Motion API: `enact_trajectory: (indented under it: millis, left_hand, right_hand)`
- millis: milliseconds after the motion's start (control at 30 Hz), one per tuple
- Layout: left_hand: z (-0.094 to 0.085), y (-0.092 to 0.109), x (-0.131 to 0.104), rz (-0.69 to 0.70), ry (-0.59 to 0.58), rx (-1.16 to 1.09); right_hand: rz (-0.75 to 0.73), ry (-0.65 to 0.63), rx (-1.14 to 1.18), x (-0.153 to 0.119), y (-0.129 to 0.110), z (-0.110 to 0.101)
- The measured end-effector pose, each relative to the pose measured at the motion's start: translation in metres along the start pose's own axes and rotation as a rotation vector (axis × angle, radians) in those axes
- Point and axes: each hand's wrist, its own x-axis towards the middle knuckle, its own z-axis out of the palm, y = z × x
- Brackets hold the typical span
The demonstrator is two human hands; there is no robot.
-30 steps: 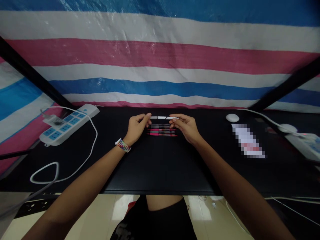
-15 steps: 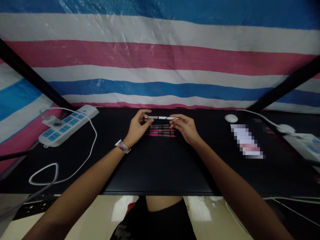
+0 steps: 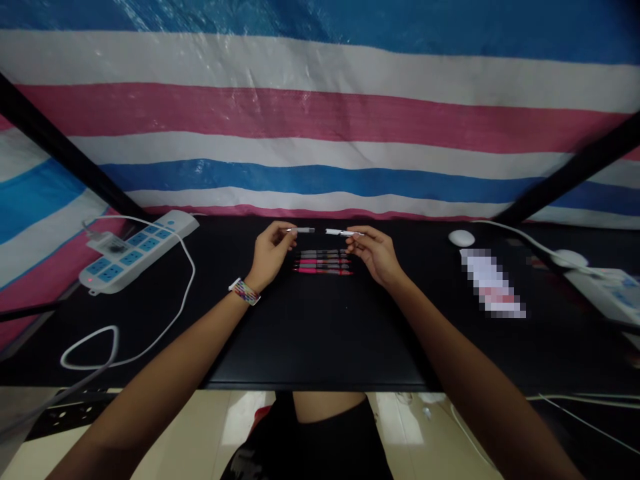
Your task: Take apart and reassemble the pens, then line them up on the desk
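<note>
My left hand (image 3: 271, 252) pinches a grey pen piece (image 3: 304, 230) that points right and has a dark end. Opposite it, my right hand (image 3: 378, 255) grips a white pen piece (image 3: 336, 232) with a silvery part near the fingers. The two pieces are roughly in line, with a small gap between their facing ends. Just below them on the black table lies a row of several pens (image 3: 323, 265), side by side, some with pink-red barrels and some grey or dark. My fingers cover the outer ends of both pieces.
A white power strip with blue sockets (image 3: 133, 257) and a looped white cable (image 3: 187, 280) lie at the left of the black table (image 3: 320, 333). Rightward are a white mouse-like object (image 3: 461, 238), a pixelated item (image 3: 493, 283) and another power strip (image 3: 607, 293). Striped sheeting (image 3: 320, 120) hangs behind.
The two pen pieces, end to end as one pen earlier, now stand apart. My right hand has moved slightly right and my left hand slightly left. The row of pens is unchanged.
</note>
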Motion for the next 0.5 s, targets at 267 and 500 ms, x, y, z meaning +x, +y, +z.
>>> enact_trajectory:
  millis: [267, 500]
  left_hand:
    - [-0.0022, -0.0071, 0.0046, -0.031, 0.048, -0.039]
    - [0.0003, -0.0033, 0.0002, -0.011, -0.093, 0.035]
  right_hand:
    - [-0.035, 0.058, 0.017, 0.0044, -0.0036, -0.0054]
    - [-0.015, -0.017, -0.058, -0.0019, 0.0011, 0.0035]
